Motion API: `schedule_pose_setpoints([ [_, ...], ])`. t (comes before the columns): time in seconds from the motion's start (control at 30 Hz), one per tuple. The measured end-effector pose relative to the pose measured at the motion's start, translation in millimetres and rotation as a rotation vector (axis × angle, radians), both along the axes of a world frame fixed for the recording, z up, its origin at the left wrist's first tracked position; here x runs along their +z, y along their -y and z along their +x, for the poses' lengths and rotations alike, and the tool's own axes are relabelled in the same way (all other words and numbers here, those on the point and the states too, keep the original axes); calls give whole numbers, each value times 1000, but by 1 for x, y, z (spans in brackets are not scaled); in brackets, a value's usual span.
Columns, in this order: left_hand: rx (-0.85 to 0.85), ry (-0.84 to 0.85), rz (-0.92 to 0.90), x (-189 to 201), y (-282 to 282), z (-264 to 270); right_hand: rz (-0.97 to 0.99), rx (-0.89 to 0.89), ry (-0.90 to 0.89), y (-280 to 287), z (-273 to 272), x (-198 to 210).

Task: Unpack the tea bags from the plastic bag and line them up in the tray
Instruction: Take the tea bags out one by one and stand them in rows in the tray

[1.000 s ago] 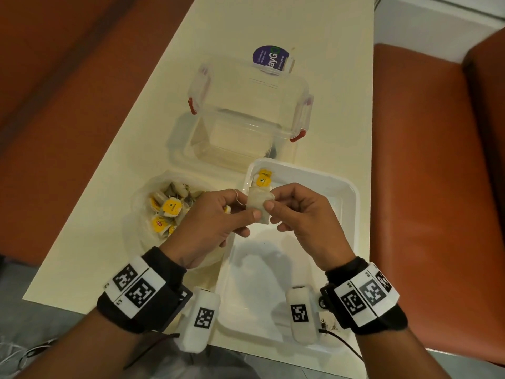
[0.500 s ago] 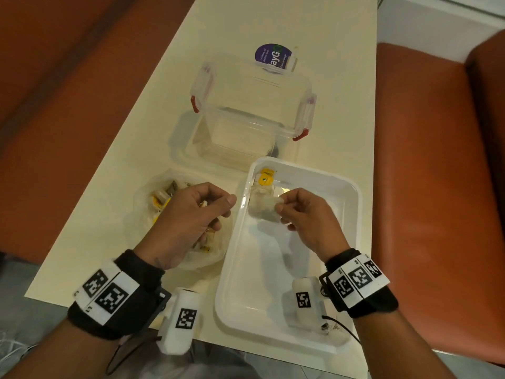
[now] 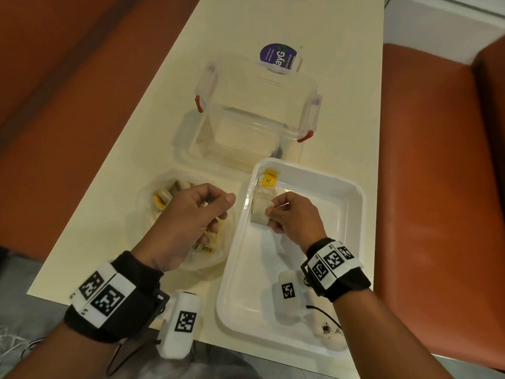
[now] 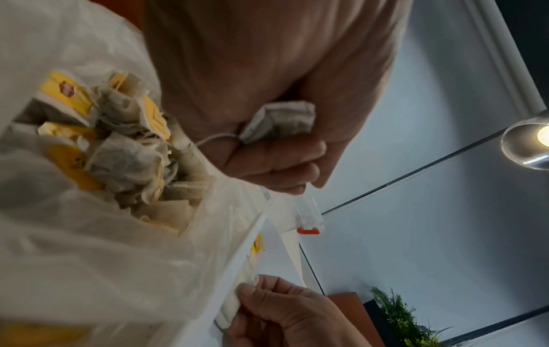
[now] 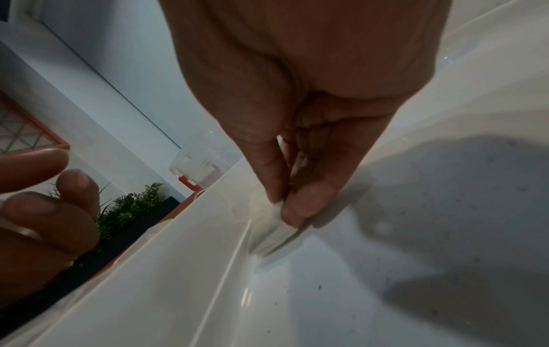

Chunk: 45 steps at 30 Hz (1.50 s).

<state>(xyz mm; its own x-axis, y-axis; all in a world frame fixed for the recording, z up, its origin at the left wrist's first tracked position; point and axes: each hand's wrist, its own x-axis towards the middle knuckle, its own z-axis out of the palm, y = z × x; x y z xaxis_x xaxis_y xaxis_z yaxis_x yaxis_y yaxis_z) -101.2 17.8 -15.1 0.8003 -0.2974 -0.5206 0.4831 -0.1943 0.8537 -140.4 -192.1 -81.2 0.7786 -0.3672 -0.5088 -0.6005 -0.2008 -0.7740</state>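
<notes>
I find the right hand (image 3: 289, 214) pinching a tea bag (image 3: 259, 212) between thumb and forefinger, low against the left wall of the white tray (image 3: 352, 214). The right wrist view shows the bag's lower edge at the floor where it meets the wall, so I judge this to be placement, not carrying. One tea bag with a yellow tag (image 3: 269, 178) already lies in the tray's far left corner; the held bag sits just nearer than it, which suggests a row is being started along that wall.

The left hand (image 3: 191, 217) is over the open plastic bag (image 3: 142, 206), fingers curled. The left wrist view shows it gripping another tea bag (image 4: 279, 122), its string trailing back into the pile. I read this as the next bag being readied while the right hand sets its own down.

The plastic bag lies touching the tray's left side, which keeps each transfer short. It holds many bags yet; the task is at an early stage.

A clear lidless container (image 3: 257, 105) stands beyond the tray on the table (image 3: 314, 23).

Risk: tangled strings may drag extra bags out.
</notes>
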Motion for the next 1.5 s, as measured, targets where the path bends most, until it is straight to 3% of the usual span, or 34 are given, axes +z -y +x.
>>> schedule_pose_setpoints([
  [0.2,-8,6,3,1,5,-1,58,-26,0,-1,2,0],
  [0.37,-1,2,-8,3,7,0,-35,2,-19,-1,3,-5],
  [0.67,139,-251,-177,12,16,1,57,-39,32,-1,-2,0],
  [0.87,142,-263,-279,12,21,3,34,-29,30,1,-7,2],
  [1.03,71,-210,-297,15,26,3,1,13,149,-8,-13,38],
  [1.13,23,-141,-250,16,33,2,88,148,222,-21,-19,69],
  [1.23,-62,-93,-228,14,39,1,49,266,234,-29,-20,78],
  [1.33,-138,-58,-230,16,41,0,57,251,281,-26,-21,78],
  [1.5,-416,92,-130,14,27,1,144,125,360,-7,-26,84],
])
